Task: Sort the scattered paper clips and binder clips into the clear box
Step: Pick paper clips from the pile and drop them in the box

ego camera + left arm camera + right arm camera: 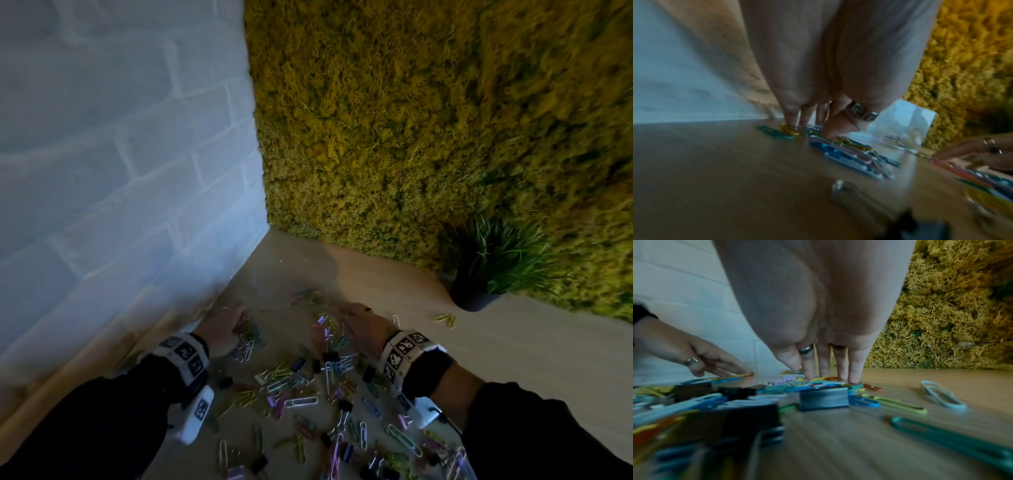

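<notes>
Blurred teal wire paper clip; right hand fingers seemingly straight.

This looks like an office nook or a decorated workspace. A pale wooden desk fits into a corner between a white painted brick wall and a wall panel of yellow-green moss, the kind of decorative covering seen in modern offices. A small dark pot of grass-like plant stands on the desk against the moss. Coloured paper clips and black binder clips, ordinary office supplies, lie scattered across the desktop.
</notes>
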Demonstrator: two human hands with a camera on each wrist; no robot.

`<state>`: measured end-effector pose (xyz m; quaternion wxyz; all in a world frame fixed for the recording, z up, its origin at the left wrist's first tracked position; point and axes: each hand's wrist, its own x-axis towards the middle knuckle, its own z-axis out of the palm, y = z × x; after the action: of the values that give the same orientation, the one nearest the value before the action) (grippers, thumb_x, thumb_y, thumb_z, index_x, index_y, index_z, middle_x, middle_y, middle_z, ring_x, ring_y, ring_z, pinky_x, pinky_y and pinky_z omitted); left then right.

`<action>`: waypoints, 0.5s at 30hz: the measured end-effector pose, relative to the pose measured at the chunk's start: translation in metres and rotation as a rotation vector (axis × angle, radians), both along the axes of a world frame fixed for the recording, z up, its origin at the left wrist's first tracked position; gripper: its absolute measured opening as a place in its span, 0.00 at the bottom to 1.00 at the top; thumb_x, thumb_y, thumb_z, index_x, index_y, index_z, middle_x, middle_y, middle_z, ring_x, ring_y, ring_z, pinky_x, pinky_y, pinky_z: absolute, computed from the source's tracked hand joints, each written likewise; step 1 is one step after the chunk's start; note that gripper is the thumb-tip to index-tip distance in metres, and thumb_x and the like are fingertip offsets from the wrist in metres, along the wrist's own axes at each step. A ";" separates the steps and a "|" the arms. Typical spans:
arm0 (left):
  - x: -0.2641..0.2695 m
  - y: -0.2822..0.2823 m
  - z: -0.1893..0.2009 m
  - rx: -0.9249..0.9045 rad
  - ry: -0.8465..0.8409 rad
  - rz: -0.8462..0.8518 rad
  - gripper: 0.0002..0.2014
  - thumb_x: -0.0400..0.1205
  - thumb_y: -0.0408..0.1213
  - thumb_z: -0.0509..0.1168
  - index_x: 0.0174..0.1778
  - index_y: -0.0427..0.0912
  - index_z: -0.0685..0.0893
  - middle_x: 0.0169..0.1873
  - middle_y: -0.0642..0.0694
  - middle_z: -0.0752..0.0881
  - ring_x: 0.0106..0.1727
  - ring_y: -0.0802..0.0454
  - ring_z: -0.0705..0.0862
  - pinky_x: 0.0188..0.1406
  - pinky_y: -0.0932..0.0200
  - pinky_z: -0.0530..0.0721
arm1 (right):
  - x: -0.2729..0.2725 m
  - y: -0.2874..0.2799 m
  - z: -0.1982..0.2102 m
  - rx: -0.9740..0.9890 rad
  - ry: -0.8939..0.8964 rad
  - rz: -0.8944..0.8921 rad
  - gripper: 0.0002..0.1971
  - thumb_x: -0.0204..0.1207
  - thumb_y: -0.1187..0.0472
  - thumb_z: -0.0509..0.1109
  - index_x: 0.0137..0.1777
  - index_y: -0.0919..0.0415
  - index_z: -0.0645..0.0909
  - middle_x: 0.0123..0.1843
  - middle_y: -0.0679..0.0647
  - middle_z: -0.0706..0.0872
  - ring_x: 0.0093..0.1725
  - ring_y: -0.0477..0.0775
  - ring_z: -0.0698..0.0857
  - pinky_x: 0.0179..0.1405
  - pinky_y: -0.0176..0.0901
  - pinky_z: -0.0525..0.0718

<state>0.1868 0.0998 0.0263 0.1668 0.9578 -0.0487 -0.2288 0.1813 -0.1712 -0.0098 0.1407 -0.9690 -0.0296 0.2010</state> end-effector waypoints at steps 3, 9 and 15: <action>-0.023 0.002 0.001 0.025 0.070 -0.100 0.36 0.80 0.25 0.56 0.82 0.54 0.51 0.81 0.43 0.59 0.75 0.46 0.68 0.63 0.56 0.74 | -0.020 -0.002 -0.001 -0.048 -0.008 0.107 0.24 0.83 0.58 0.53 0.78 0.63 0.61 0.79 0.62 0.66 0.75 0.62 0.71 0.74 0.54 0.72; -0.049 0.000 0.008 -0.111 0.090 -0.217 0.38 0.79 0.31 0.66 0.81 0.51 0.53 0.80 0.48 0.58 0.78 0.50 0.63 0.56 0.76 0.72 | -0.047 -0.012 0.015 -0.050 -0.090 0.271 0.21 0.81 0.50 0.59 0.62 0.67 0.80 0.68 0.62 0.76 0.65 0.63 0.77 0.67 0.55 0.75; -0.050 -0.008 0.005 -0.086 0.012 -0.140 0.21 0.81 0.35 0.64 0.71 0.47 0.74 0.69 0.47 0.77 0.68 0.52 0.75 0.57 0.66 0.68 | -0.053 -0.008 0.022 0.051 -0.022 0.266 0.36 0.68 0.45 0.75 0.74 0.60 0.71 0.73 0.56 0.69 0.72 0.58 0.69 0.72 0.46 0.67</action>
<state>0.1373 0.0918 0.0309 0.1916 0.9427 -0.1245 -0.2432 0.1283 -0.1788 0.0126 0.1372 -0.9547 -0.1647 0.2062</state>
